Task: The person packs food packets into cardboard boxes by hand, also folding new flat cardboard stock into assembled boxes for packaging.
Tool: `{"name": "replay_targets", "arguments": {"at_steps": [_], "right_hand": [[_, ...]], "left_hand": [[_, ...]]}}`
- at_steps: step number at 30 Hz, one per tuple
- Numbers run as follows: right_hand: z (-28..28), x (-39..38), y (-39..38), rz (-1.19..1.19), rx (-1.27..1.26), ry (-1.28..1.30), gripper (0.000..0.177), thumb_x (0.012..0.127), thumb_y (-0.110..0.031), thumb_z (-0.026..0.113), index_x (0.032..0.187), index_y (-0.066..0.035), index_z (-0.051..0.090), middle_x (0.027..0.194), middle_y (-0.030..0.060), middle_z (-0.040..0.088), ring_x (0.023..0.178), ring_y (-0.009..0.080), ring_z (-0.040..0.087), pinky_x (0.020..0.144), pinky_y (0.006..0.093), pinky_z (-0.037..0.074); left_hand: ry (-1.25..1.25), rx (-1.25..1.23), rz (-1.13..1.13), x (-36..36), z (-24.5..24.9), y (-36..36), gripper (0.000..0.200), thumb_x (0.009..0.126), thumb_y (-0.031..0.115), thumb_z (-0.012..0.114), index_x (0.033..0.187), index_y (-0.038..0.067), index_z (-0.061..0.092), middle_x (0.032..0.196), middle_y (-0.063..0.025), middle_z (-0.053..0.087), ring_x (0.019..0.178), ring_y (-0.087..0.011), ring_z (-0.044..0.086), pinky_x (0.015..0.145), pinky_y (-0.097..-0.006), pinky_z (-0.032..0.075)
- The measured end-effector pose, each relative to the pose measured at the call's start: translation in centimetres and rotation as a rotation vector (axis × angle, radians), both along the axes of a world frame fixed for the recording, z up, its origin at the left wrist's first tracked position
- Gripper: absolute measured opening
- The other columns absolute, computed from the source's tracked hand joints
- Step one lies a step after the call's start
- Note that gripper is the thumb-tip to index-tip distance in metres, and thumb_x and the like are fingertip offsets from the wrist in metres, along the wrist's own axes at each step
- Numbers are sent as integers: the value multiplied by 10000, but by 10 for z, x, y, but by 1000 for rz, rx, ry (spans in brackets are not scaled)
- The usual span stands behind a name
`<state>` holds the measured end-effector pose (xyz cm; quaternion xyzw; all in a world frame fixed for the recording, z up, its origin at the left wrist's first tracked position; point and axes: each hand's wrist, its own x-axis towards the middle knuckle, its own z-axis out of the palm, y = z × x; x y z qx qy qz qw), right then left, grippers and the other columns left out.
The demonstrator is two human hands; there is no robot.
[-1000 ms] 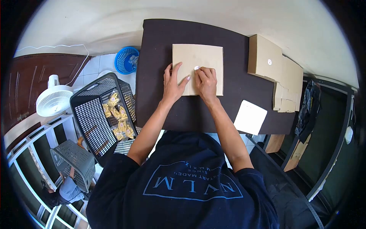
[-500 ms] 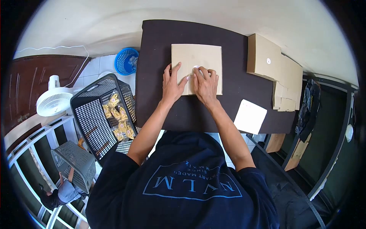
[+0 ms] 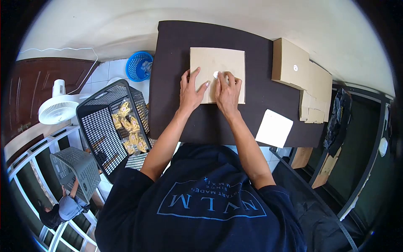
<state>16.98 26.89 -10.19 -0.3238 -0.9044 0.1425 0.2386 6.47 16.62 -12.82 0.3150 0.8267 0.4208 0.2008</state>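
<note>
A flat, square, plain tan cardboard box [image 3: 218,61] lies at the middle of the dark table [image 3: 172,50]. Its top is smooth and closed, with 1 small round white sticker [image 3: 216,74] near the centre. The left hand [image 3: 190,93] rests on the box's 7 o'clock corner, its grip released, with the fingers spread flat. The right hand [image 3: 227,92] sits at the box's 5 o'clock side with its fingertips bunched on the sticker; I cannot tell whether they pinch it or only press it. At 3 o'clock from the box are stacked boxes [image 3: 291,63], and at 4 o'clock a white sheet [image 3: 274,128].
</note>
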Motion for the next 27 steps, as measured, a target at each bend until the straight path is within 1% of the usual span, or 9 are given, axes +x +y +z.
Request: {"name": "replay_targets", "arguments": {"at_steps": [2, 8, 10, 11, 13, 16, 20, 22, 27], "right_hand": [[-1, -3, -3, -6, 0, 5, 254, 882, -107, 598, 1115, -31, 665, 1133, 164, 594, 951, 328, 496, 857, 413, 417], [9, -7, -18, -76, 19, -97, 304, 910, -192, 576, 1179, -62, 634, 1200, 176, 539, 1005, 353, 477, 857, 461, 393], [8, -5, -20, -51, 36, -155, 323, 914, -222, 574, 1201, -90, 639, 1279, 182, 499, 1041, 372, 471, 864, 476, 384], [9, -4, -21, -54, 38, -153, 323, 914, -222, 574, 1201, -90, 639, 1279, 182, 499, 1041, 372, 471, 864, 476, 384], [13, 0, -21, -4, 19, -182, 326, 919, -204, 583, 1227, -120, 644, 1339, 179, 494, 1109, 389, 457, 912, 469, 391], [7, 11, -19, 72, 23, -152, 344, 903, -197, 586, 1228, -100, 645, 1365, 194, 479, 1134, 381, 465, 905, 465, 382], [4, 23, -12, 78, 31, -143, 340, 894, -172, 595, 1217, -81, 648, 1343, 206, 502, 1144, 380, 468, 920, 471, 386], [3, 26, -6, 57, 22, -115, 343, 890, -158, 598, 1218, -65, 640, 1302, 210, 528, 1112, 377, 480, 926, 482, 391], [7, 12, 1, -27, -11, -138, 350, 902, -178, 586, 1230, -61, 620, 1311, 204, 506, 1076, 386, 470, 914, 488, 390]], "left_hand": [[2, 12, -1, -1, -1, 0, 639, 873, 324, 689, 1434, 182, 418, 1410, -236, 346, 1265, -426, 399, 1035, -492, 377], [4, 24, -17, -1, -4, 0, 633, 876, 299, 681, 1436, 180, 412, 1416, -238, 332, 1276, -431, 381, 1047, -497, 362], [0, 23, -22, -1, -3, -2, 630, 876, 296, 680, 1435, 181, 412, 1418, -237, 328, 1276, -433, 380, 1046, -498, 362], [1, 20, -18, -2, -3, -1, 627, 877, 298, 679, 1433, 181, 414, 1419, -237, 328, 1277, -434, 379, 1045, -498, 364], [-2, 19, -19, 0, -2, -1, 624, 877, 299, 678, 1432, 181, 416, 1419, -237, 328, 1278, -434, 378, 1044, -498, 366], [-7, 11, -5, 1, 1, -1, 617, 881, 301, 674, 1430, 182, 418, 1413, -239, 335, 1277, -436, 382, 1040, -500, 371], [-13, -3, 5, 0, 1, 0, 619, 878, 314, 679, 1427, 188, 423, 1403, -236, 348, 1269, -438, 391, 1034, -504, 375], [-28, 7, 8, 0, 1, 0, 617, 878, 319, 680, 1425, 189, 425, 1400, -235, 351, 1266, -438, 393, 1033, -505, 376], [-35, -8, -6, -1, 2, 0, 619, 885, 329, 676, 1430, 194, 415, 1401, -239, 348, 1261, -436, 397, 1032, -500, 378]]}}
